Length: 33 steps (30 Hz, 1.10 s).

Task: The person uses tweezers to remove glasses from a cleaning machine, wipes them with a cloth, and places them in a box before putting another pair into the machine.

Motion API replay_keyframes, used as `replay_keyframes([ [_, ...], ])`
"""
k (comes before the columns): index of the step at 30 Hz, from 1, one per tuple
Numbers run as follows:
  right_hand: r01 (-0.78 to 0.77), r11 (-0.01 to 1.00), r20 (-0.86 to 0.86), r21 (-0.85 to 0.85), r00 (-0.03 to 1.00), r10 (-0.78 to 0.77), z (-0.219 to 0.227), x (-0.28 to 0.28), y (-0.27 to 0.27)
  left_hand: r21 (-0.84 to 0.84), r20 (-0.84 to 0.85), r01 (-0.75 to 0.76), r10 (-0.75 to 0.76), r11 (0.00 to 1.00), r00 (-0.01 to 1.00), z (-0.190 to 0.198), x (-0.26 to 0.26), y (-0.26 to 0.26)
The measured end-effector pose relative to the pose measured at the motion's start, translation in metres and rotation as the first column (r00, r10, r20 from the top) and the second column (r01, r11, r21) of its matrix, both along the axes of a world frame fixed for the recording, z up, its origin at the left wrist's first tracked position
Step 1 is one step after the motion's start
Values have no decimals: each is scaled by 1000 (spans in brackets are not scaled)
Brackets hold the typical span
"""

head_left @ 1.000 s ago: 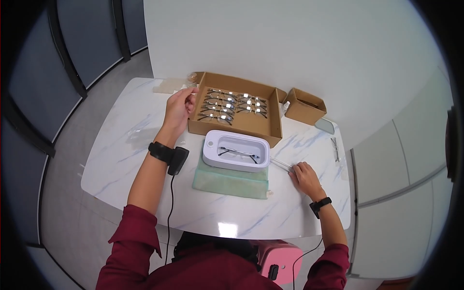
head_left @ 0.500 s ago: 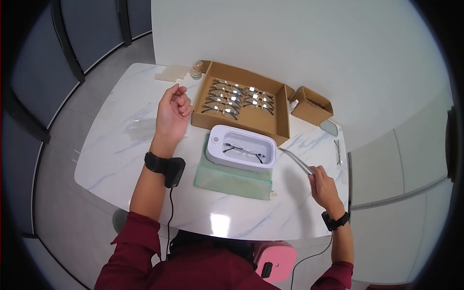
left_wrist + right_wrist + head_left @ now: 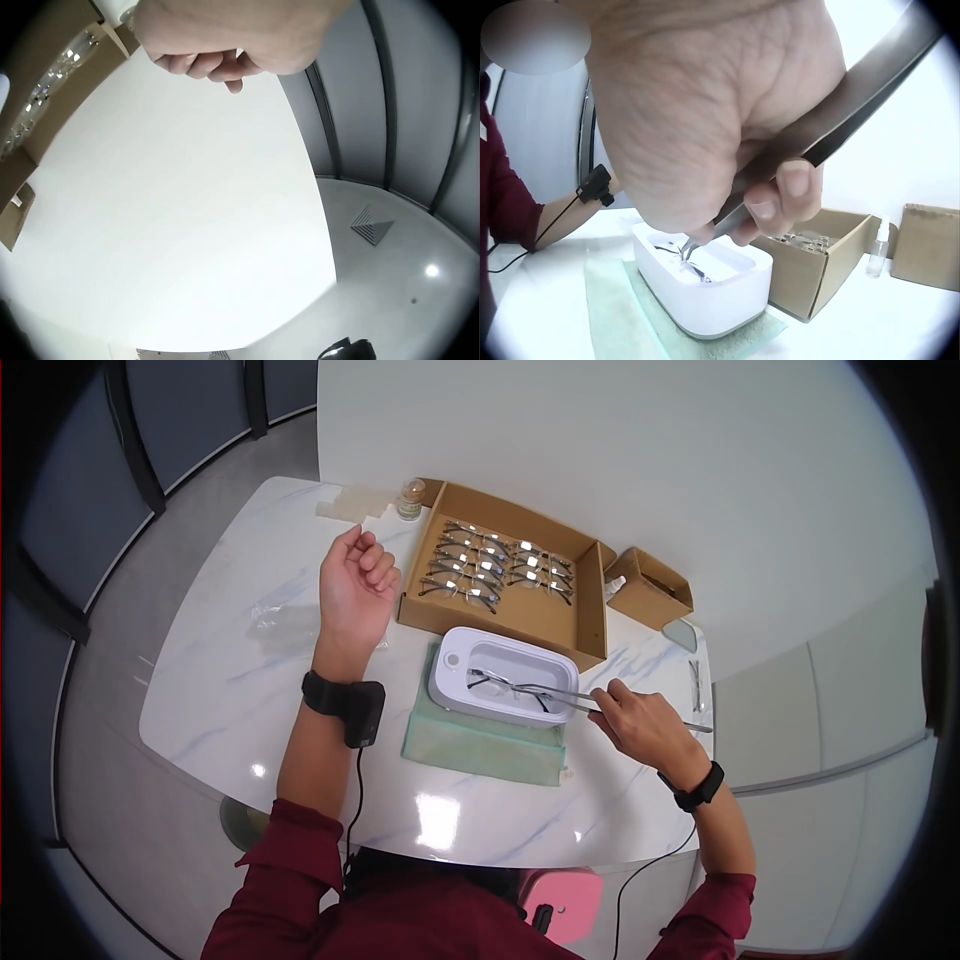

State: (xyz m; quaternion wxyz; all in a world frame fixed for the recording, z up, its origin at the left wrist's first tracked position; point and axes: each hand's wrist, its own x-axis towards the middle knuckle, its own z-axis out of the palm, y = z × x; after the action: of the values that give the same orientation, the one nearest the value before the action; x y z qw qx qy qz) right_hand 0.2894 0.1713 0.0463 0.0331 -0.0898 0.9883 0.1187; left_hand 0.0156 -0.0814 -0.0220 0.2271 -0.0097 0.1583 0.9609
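Right — work sits at the grasping step, I judge. My left hand [image 3: 358,600] is raised, fingers loosely curled, nothing in them. Glasses [image 3: 487,677] lie inside the white tub [image 3: 720,304]; tweezers [image 3: 840,112] reach in, tips at or near the bridge, grip on it unclear. My right hand [image 3: 650,730] pinches the tweezers between thumb and fingers. Next move calls for light, even closing on the frame — lenses spared.

Marbled table [image 3: 200,660], left to right: clear plastic [image 3: 275,622], small jar [image 3: 411,500], cardboard tray [image 3: 592,620] with rows of spectacles [image 3: 465,567], green cloth [image 3: 480,745] under the tub, spray bottle [image 3: 614,588], small carton [image 3: 635,605], another pair [image 3: 696,685] near the right edge.

Room: grey panels [image 3: 70,470] left, white wall [image 3: 600,440] behind, pale cabinets [image 3: 780,730] right.
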Motion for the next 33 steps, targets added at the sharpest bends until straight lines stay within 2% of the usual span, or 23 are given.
replay_keyframes([
  [5, -87, 995, 37, 51, 996, 86, 4, -11, -4, 24, 21, -48, 47, 999, 999, 1, -8, -9],
  [7, -68, 993, 69, 98, 996, 61, 3, -15, -6, 89, 9, -37, 36, 995, 999, -1, -12, -14],
  [16, -74, 991, -29, 110, 997, 77, -11, -14, -5, 123, -10, -79, 81, 989, 997, 0, -18, -27],
  [19, -73, 989, -6, 126, 997, 74, -5, -8, -10, 128, -6, -81, 82, 988, 997, -1, -18, -28],
  [25, -61, 993, 21, 101, 998, 60, 3, -6, -15, 120, 4, -100, 101, 988, 995, -1, -21, -29],
  [33, -45, 995, -26, 87, 999, 48, -9, -12, -10, 141, -11, -86, 89, 986, 996, -6, -25, -32],
])
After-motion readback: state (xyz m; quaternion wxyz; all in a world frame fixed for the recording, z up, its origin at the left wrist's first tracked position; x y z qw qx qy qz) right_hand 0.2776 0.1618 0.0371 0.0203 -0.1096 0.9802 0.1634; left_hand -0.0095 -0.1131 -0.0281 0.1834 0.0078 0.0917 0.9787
